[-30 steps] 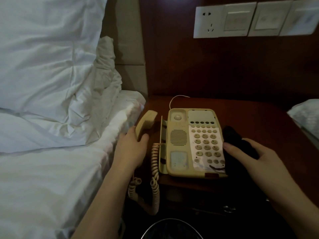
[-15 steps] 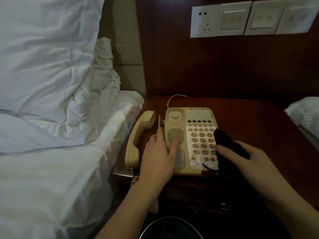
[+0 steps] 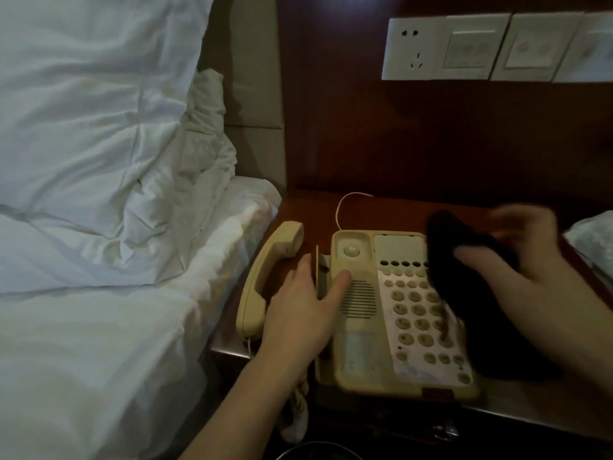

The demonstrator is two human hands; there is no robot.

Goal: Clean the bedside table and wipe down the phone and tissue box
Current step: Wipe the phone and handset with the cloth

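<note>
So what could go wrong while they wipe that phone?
The receiver lies off its cradle at the table's left edge; a nudge from the left hand might knock it off. The dark cloth in the right hand sweeps over the keypad and could press buttons.

You're in what looks like a hotel bedroom: a bed (image 3: pixel 99 343) with white sheets and a plump pillow (image 3: pixel 83 111) sits just beside a dark wooden bedside table (image 3: pixel 414 207), a beige corded phone (image 3: pixel 365 343) rests on it, and a row of 4 white wall plates (image 3: pixel 497 48) lines the wood-panelled wall (image 3: pixel 398 134) above
</note>
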